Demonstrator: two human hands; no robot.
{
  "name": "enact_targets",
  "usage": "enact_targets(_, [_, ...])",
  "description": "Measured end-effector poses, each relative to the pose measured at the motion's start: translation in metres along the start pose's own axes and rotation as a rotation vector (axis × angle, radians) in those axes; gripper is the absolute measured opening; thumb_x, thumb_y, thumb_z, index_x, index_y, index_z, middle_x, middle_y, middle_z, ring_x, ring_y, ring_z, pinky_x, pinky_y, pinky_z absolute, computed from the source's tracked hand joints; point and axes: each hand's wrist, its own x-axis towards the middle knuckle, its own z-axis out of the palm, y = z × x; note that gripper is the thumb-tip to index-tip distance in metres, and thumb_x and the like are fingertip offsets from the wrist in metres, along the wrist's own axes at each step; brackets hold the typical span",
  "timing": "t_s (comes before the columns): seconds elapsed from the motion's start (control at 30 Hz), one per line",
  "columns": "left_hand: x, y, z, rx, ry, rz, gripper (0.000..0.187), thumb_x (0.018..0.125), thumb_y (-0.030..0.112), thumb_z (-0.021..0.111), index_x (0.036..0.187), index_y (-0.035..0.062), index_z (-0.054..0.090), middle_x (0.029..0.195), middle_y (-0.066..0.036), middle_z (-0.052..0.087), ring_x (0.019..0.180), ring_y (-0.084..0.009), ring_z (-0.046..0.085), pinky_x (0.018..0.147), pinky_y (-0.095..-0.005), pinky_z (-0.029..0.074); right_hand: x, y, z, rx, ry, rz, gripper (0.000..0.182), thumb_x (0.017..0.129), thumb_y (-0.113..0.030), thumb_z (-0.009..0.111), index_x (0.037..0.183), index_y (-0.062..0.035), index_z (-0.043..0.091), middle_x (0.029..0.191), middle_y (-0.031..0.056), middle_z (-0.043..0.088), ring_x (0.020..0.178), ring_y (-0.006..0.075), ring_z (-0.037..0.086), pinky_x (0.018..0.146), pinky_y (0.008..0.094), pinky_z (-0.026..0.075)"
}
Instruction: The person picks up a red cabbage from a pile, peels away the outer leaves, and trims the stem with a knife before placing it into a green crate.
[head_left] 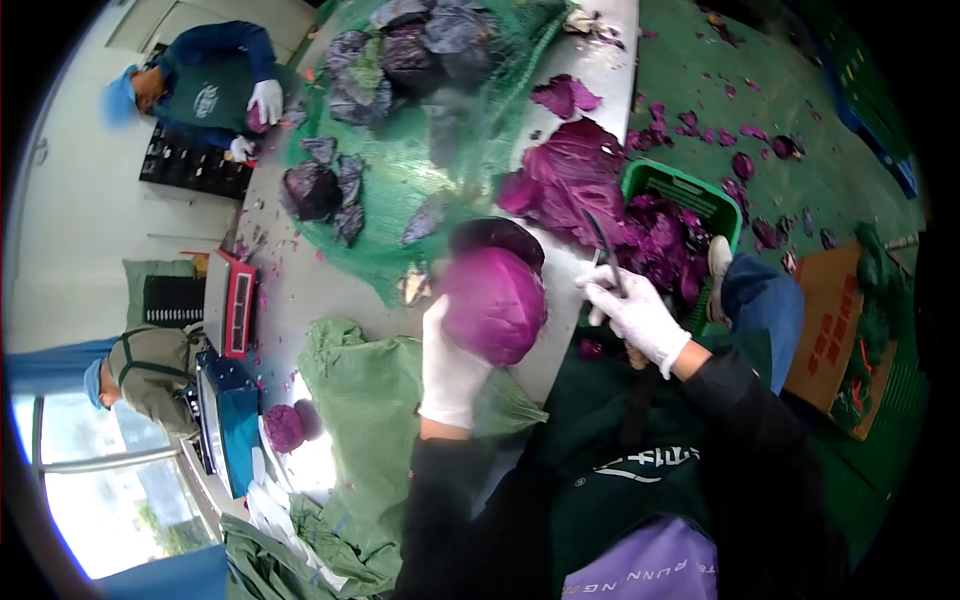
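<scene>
A purple cabbage (495, 308) rests against my left hand (450, 365), which wears a white glove and holds it from below and the side. My right hand (635, 315), also gloved, has its fingers closed around a knife (602, 238) whose dark blade points up and away from me. Behind the held cabbage, a dark outer leaf or second head (500, 240) shows in part. Large loose purple leaves (575, 175) lie on the metal table (555, 262) near the knife.
A green crate (735, 208) of leaf scraps stands on the right. Green netting (400, 165) holds cabbages (410, 55); a green sack (365, 400) lies left. A red-framed scale (237, 305) and two other people (215, 95) are across the table. Leaves litter the floor.
</scene>
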Motion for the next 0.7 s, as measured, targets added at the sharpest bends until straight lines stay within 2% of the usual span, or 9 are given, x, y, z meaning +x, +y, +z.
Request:
enact_targets(0.13, [-0.017,-0.002,0.010,0.502,-0.026,0.330,0.066,0.081,0.027,0.076,0.136,0.0063,0.048,0.133,-0.013,0.056,0.121,-0.0293,0.057,0.097,-0.0493,0.050,0.005,0.021,-0.009,-0.034,-0.060,0.018,0.027,0.099,-0.023,0.056,0.119,-0.0069,0.065,0.089,0.0004,0.065,0.061,0.0028,0.054,0.048,0.0196,0.037])
enact_targets(0.23, [-0.040,0.003,0.025,0.578,0.053,0.580,0.068,0.077,0.015,0.078,0.136,0.0020,0.047,0.129,-0.014,0.057,0.115,-0.0283,0.061,0.088,-0.0481,0.056,0.003,0.015,0.001,-0.052,-0.116,0.039,0.027,0.099,-0.019,0.056,0.120,-0.0060,0.064,0.094,0.0004,0.065,0.064,0.0040,0.057,0.049,0.0194,0.039])
enact_targets(0.3, [-0.045,0.009,0.007,1.081,0.151,0.804,0.063,0.085,0.033,0.069,0.138,0.0079,0.047,0.136,-0.014,0.052,0.123,-0.0328,0.055,0.093,-0.0537,0.053,0.006,0.016,0.008,-0.067,-0.139,0.062,0.025,0.099,-0.018,0.056,0.120,-0.0058,0.064,0.094,0.0012,0.065,0.065,0.0042,0.059,0.048,0.0188,0.039])
enact_targets(0.37, [-0.052,0.020,-0.004,1.278,0.272,0.907,0.071,0.079,0.036,0.074,0.137,0.0091,0.045,0.134,-0.012,0.054,0.122,-0.0312,0.056,0.095,-0.0512,0.051,0.008,0.023,0.010,-0.079,-0.161,0.059,0.024,0.101,-0.019,0.055,0.119,-0.0056,0.064,0.092,0.0005,0.065,0.064,0.0043,0.059,0.047,0.0183,0.037])
enact_targets(0.43, [-0.059,0.036,-0.011,1.152,0.390,0.931,0.092,0.059,0.024,0.095,0.133,0.0054,0.044,0.123,-0.010,0.061,0.114,-0.0234,0.062,0.097,-0.0405,0.051,0.007,0.023,0.015,-0.115,-0.158,0.078,0.025,0.101,-0.020,0.056,0.118,-0.0053,0.065,0.089,-0.0004,0.066,0.061,0.0042,0.057,0.046,0.0182,0.035])
enact_targets(0.47, [-0.062,0.047,-0.017,0.944,0.365,0.899,0.091,0.060,0.025,0.094,0.133,0.0053,0.044,0.125,-0.009,0.060,0.115,-0.0239,0.062,0.098,-0.0407,0.051,0.006,0.022,0.014,-0.118,-0.165,0.049,0.018,0.100,-0.018,0.056,0.106,-0.0018,0.063,0.088,0.0032,0.068,0.061,0.0065,0.060,0.045,0.0189,0.039])
enact_targets(0.53, [-0.072,0.077,-0.035,0.537,0.304,0.855,0.089,0.063,0.029,0.092,0.133,0.0050,0.044,0.129,-0.009,0.058,0.117,-0.0249,0.060,0.099,-0.0410,0.050,0.009,0.024,0.009,-0.217,-0.158,0.095,0.021,0.100,-0.021,0.054,0.105,-0.0036,0.064,0.085,0.0019,0.067,0.059,0.0064,0.059,0.043,0.0188,0.037])
enact_targets(0.67, [-0.080,0.147,-0.134,-0.404,0.209,0.712,0.078,0.073,0.055,0.072,0.136,0.0153,0.048,0.141,-0.010,0.048,0.134,-0.0325,0.045,0.106,-0.0598,0.040,0.009,0.027,0.004,-0.208,-0.150,0.090,0.021,0.101,-0.016,0.051,0.109,-0.0014,0.066,0.083,0.0014,0.065,0.060,0.0065,0.059,0.043,0.0185,0.039])
enact_targets(0.7, [-0.065,0.170,-0.207,-0.071,0.317,0.873,0.077,0.075,0.056,0.067,0.139,0.0196,0.046,0.144,-0.010,0.046,0.136,-0.0334,0.043,0.106,-0.0629,0.039,0.011,0.031,0.002,-0.204,-0.161,0.103,0.022,0.101,-0.016,0.052,0.109,-0.0012,0.065,0.083,0.0017,0.065,0.061,0.0068,0.060,0.044,0.0185,0.040])
